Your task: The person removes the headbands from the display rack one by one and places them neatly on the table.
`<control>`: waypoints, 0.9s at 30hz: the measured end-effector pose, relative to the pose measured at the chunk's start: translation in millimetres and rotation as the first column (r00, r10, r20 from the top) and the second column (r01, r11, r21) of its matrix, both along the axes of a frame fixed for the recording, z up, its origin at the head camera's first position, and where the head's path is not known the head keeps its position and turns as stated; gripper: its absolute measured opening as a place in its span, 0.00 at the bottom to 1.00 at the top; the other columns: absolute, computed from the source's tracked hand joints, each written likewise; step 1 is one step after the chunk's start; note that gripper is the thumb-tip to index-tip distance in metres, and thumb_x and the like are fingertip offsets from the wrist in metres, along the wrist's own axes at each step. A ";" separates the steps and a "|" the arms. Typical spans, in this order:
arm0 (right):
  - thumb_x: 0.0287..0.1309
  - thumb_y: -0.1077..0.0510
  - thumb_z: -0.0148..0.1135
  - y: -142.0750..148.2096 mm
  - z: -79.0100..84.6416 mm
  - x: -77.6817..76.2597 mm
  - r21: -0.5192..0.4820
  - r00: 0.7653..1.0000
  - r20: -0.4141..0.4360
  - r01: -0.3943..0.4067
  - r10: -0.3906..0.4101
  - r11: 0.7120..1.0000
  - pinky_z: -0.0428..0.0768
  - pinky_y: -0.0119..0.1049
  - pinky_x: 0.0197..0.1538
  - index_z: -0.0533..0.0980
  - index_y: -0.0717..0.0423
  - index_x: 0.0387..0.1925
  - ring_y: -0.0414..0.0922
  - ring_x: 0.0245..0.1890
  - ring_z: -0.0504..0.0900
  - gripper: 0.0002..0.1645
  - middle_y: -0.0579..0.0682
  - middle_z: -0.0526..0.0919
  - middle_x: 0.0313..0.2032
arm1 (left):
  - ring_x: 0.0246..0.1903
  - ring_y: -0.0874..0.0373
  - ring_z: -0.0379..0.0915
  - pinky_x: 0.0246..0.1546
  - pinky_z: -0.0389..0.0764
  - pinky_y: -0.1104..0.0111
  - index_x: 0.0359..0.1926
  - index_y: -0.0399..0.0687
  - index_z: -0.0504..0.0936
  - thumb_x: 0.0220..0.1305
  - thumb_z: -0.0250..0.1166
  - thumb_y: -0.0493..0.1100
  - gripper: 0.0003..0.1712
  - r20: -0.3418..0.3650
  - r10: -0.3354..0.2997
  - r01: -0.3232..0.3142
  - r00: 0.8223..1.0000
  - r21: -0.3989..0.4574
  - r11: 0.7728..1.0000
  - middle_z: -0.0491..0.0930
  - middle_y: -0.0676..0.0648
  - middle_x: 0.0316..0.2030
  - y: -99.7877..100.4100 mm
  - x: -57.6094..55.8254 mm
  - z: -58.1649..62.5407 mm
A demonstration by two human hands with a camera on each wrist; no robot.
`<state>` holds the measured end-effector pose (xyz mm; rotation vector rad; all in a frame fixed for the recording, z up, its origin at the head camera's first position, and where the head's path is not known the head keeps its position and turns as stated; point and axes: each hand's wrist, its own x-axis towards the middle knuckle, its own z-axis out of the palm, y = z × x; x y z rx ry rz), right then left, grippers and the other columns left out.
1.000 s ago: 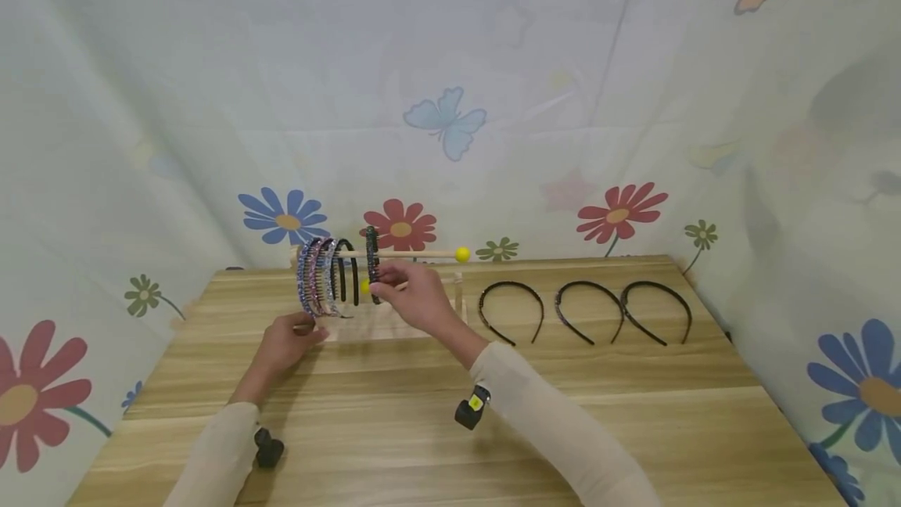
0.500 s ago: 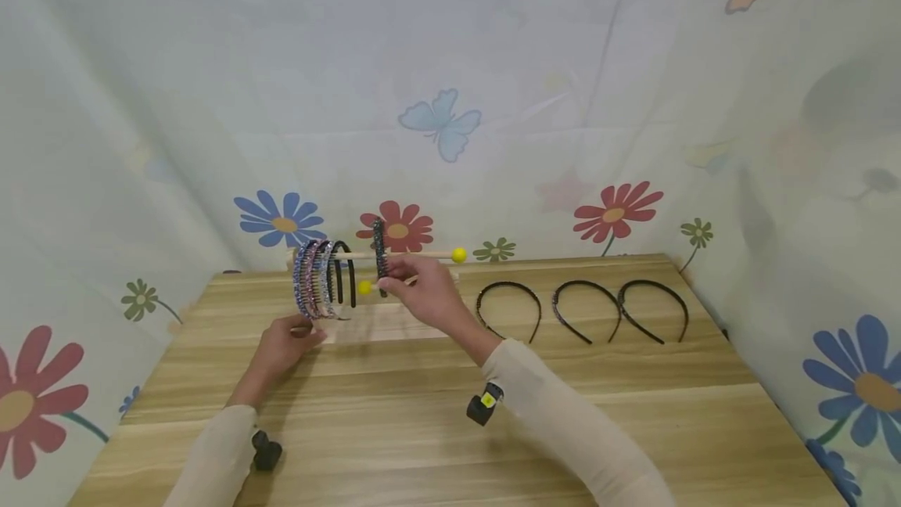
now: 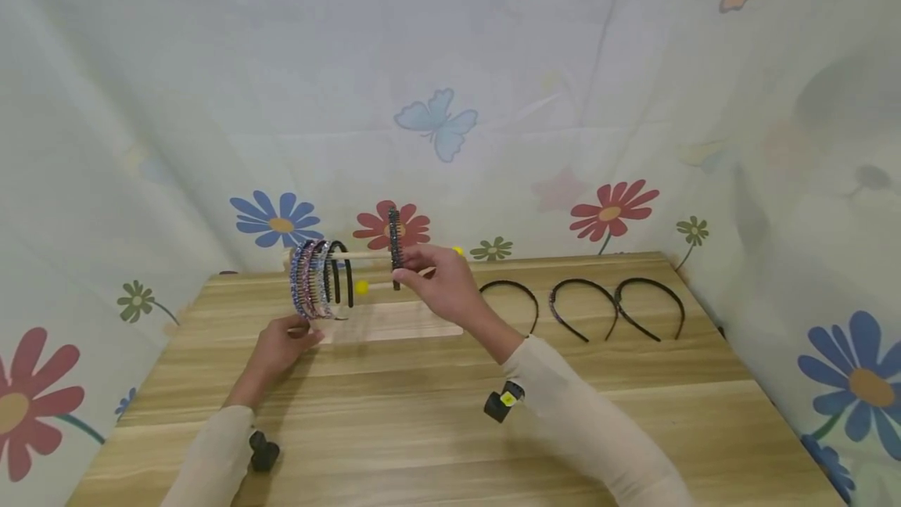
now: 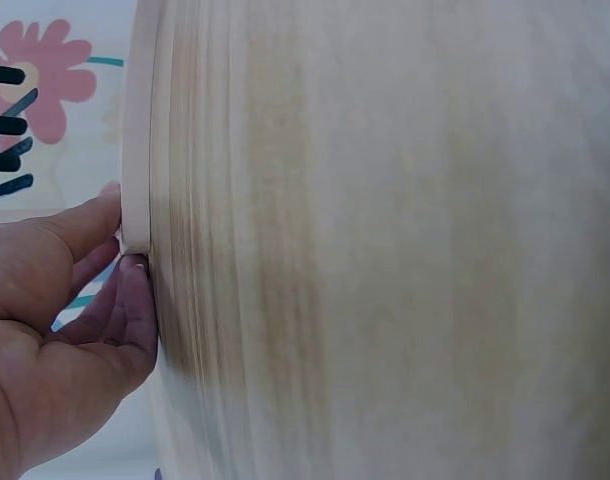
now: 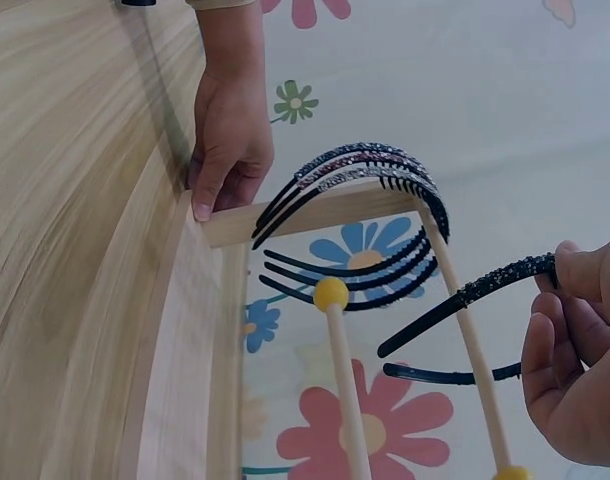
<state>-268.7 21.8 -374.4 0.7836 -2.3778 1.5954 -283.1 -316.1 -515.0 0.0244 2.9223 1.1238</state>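
My right hand (image 3: pixel 450 288) pinches a black beaded headband (image 3: pixel 394 229) between thumb and fingers. This headband stands upright at the upper rod (image 3: pixel 369 255) of a wooden headband stand; in the right wrist view the rod (image 5: pixel 477 365) runs across its opening. With thumb and fingers, my left hand (image 3: pixel 281 346) grips the left end of the stand's base (image 4: pixel 136 130) at the table. At the rod's left end hang several headbands: sparkly toothed ones (image 3: pixel 304 280) in blue, pink and silver, and plain-looking black ones (image 3: pixel 349 280) beside them.
A lower, shorter rod ends in a yellow ball (image 3: pixel 361 287); another yellow ball (image 3: pixel 457 251) tips the upper rod, partly behind my right hand. Three dark headbands (image 3: pixel 583 282) lie on the wooden table (image 3: pixel 422 421) at the right. A flower-printed curtain (image 3: pixel 450 61) hangs behind.
My right hand has moved right and slightly up with the beaded headband, away from the hanging group and towards the rod's ball end. The left hand keeps its grip on the base.
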 end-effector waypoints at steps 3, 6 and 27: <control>0.65 0.56 0.70 9.0 2.9 0.9 -0.011 1.000 -0.005 0.019 -0.019 1.000 0.86 0.33 0.43 0.83 0.58 0.49 0.44 0.42 0.87 0.13 0.51 0.89 0.41 | 0.59 0.31 0.76 0.58 0.79 0.43 0.62 0.28 0.76 0.71 0.66 0.47 0.28 0.001 -0.006 0.006 1.000 -0.002 1.000 0.76 0.26 0.60 0.5 -0.6 0.4; 0.65 0.56 0.70 18.1 4.6 1.8 -0.010 0.999 -0.006 0.037 -0.038 0.999 0.86 0.34 0.44 0.83 0.57 0.50 0.44 0.43 0.87 0.15 0.50 0.89 0.41 | 0.59 0.31 0.75 0.58 0.79 0.43 0.62 0.28 0.76 0.71 0.66 0.47 0.29 0.008 -0.004 0.004 1.000 -0.004 1.000 0.76 0.26 0.61 0.4 -0.9 0.3; 0.67 0.55 0.68 79.0 9.4 3.9 0.028 0.988 -0.045 0.147 -0.146 0.989 0.87 0.43 0.47 0.81 0.60 0.57 0.48 0.45 0.87 0.20 0.54 0.89 0.44 | 0.58 0.31 0.77 0.59 0.79 0.43 0.62 0.28 0.76 0.71 0.67 0.48 0.29 -0.018 -0.018 0.018 1.000 -0.004 1.000 0.77 0.27 0.60 -2.2 -2.3 -5.3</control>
